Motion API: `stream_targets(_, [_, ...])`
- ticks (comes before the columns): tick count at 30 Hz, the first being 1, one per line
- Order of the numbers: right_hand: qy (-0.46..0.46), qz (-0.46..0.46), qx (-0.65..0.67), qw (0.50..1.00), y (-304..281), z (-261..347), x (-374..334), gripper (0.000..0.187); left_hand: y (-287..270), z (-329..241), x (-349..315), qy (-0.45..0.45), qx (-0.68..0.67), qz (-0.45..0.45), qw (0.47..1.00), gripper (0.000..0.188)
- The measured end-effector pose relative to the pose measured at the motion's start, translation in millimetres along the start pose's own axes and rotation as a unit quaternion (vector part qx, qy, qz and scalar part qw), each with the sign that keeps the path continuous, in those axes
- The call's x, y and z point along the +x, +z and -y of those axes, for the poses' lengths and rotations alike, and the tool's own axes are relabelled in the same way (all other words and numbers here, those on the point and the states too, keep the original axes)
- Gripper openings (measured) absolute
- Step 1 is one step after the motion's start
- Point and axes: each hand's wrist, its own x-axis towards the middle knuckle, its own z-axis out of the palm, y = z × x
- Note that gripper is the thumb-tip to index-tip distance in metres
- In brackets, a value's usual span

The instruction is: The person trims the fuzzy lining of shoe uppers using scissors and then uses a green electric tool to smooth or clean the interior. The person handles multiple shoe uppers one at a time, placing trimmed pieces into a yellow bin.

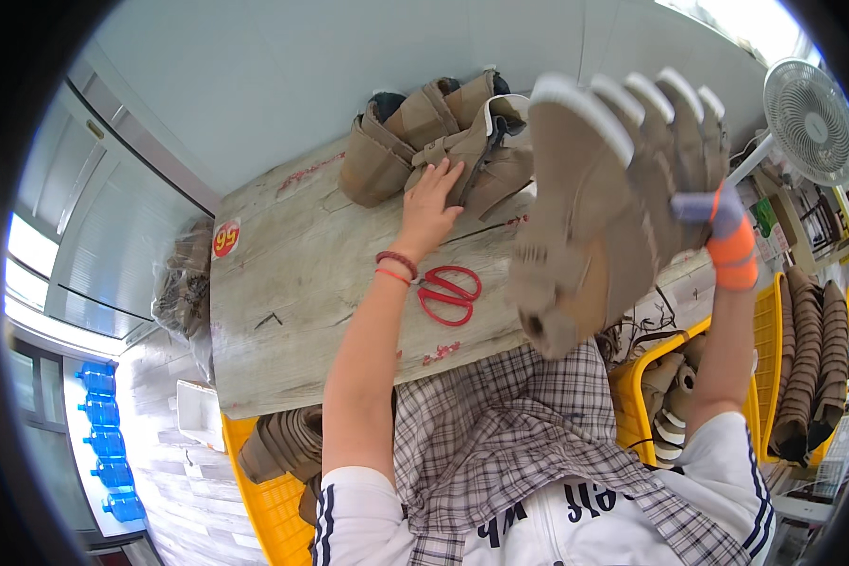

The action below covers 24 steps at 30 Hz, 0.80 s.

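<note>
My right hand (724, 226), in a purple and orange glove, is closed on a stack of brown shoe uppers (580, 203) with white edges. The stack is held up above the table's right part. My bare left hand (430, 203) lies with its fingers apart on a brown shoe upper (462, 149) at the back of the table. Beside it, several nested brown uppers (373, 165) with dark linings stand in a row against the wall. Red-handled scissors (446, 296) lie on the table, nearer to me than my left hand.
The wood-look table (297, 255) meets a pale wall. Yellow crates (255, 476) with brown uppers stand below left and right; another yellow crate (766, 349) is farther right. A white fan (811, 118) is back right. Blue water bottles (107, 443) line the left side.
</note>
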Motion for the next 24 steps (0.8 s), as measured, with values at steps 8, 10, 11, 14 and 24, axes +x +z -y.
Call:
stream_targets(8, [-0.169, -0.106, -0.414, 0.888, 1, -180, 57, 0.025, -9, 32, -32, -0.008, -0.121, -0.025, 0.992, 0.040])
stream_targets(10, [-0.243, -0.107, -0.575, 0.773, 5, -191, 63, 0.024, -27, 23, -50, -0.034, -0.116, -0.036, 0.992, 0.034])
stream_targets(11, [-0.258, -0.097, -0.588, 0.760, 2, -198, 65, 0.024, -42, 14, -56, -0.047, -0.109, -0.043, 0.992, 0.031])
stream_targets(14, [-0.260, -0.083, -0.448, 0.852, -53, -245, 71, 0.027, -96, -46, -57, -0.063, -0.149, -0.117, 0.980, 0.019])
stream_targets(24, [0.028, -0.169, -0.269, 0.948, -29, -145, -12, 0.051, -237, -278, -124, 0.375, -0.451, -0.249, 0.771, 0.023])
